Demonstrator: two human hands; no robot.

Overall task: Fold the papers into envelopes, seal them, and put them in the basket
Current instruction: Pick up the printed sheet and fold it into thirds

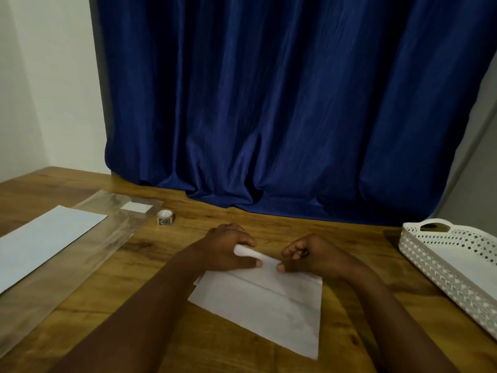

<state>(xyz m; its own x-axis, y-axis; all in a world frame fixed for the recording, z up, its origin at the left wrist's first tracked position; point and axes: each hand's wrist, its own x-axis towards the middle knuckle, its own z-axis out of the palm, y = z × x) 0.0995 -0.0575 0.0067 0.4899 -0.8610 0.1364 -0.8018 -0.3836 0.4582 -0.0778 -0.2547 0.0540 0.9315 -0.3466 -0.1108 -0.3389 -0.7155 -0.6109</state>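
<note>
A white sheet of paper (269, 302), creased across its middle, lies on the wooden table in front of me. Its far edge is curled up off the table. My left hand (228, 246) grips that raised edge, fingers wrapped over it and thumb below. My right hand (309, 254) pinches the same edge a little to the right, fingers curled. A white perforated basket (441, 265) stands at the table's right side. A stack of plain white paper (40, 243) lies at the far left.
A clear plastic sleeve (107, 232) lies under and beside the paper stack. A small roll of tape (165, 217) sits behind it. A blue curtain (269, 103) hangs along the table's back edge.
</note>
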